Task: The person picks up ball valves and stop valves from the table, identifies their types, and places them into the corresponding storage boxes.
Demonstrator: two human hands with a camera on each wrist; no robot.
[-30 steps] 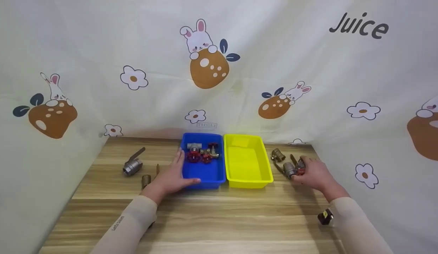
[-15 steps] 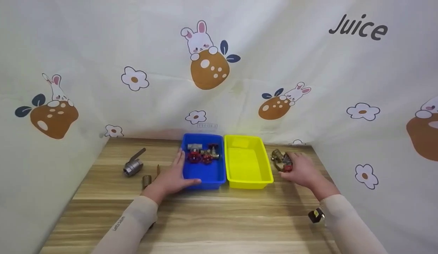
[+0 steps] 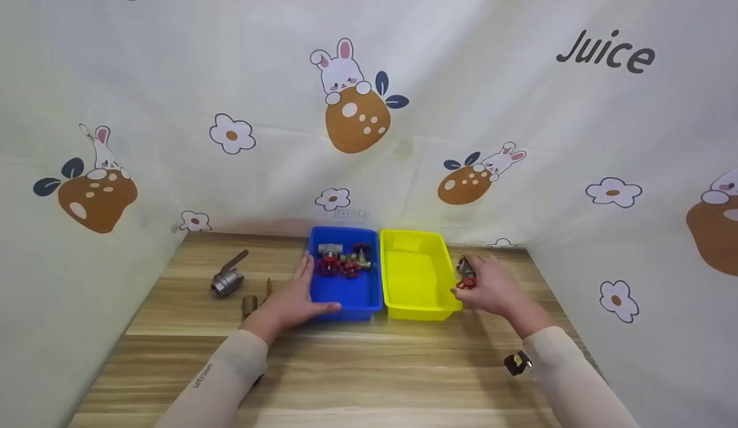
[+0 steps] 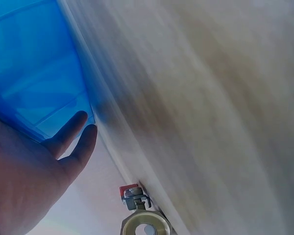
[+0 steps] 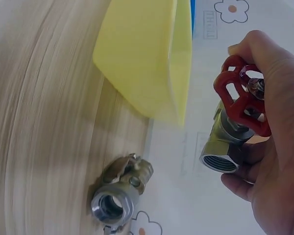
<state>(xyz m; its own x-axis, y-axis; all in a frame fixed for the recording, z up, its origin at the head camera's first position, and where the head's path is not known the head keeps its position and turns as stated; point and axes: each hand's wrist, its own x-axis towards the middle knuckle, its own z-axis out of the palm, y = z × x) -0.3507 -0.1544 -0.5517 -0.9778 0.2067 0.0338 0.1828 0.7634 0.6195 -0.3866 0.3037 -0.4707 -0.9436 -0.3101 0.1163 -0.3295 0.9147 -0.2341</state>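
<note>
My right hand [image 3: 493, 285] grips a gate valve [image 5: 220, 147] with a red handwheel [image 5: 231, 100], beside the right wall of the yellow bin [image 3: 413, 267]. In the right wrist view the valve is off the table and its threaded opening shows. My left hand [image 3: 288, 300] lies against the left side of the blue bin [image 3: 345, 294], fingers stretched along its wall and thumb across the front rim. Inside the blue bin, several valves with red handwheels [image 3: 329, 267] sit toward the back.
On the table's left are a silver ball valve [image 3: 227, 282] with a lever and a brass ball valve [image 3: 250, 305], partly behind the left hand. More ball valves [image 5: 118, 196] lie at right, largely hidden by the right hand in the head view. A printed cloth [image 3: 273, 172] backs the table.
My right hand has moved left with the red-wheeled gate valve, from among the valves at right to beside the yellow bin. The left hand stays against the blue bin.
</note>
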